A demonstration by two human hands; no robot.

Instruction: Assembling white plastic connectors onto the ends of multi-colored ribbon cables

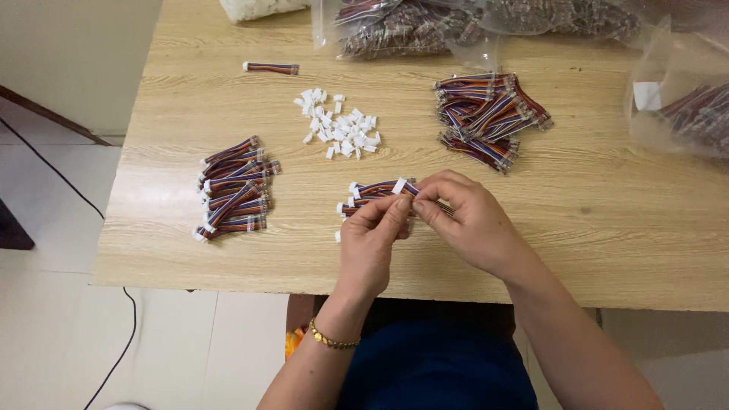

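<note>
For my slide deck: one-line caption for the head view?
Both hands pinch a white connector onto a striped cable over a wooden table.

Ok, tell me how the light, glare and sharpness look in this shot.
Head view: soft, even light, faint shadows under the hands; pale glare on the clear plastic bags at the top; wooden table grain and white connectors sharp; left hand and right hand, pinching a striped cable, slightly soft; edges bow a little.
</note>
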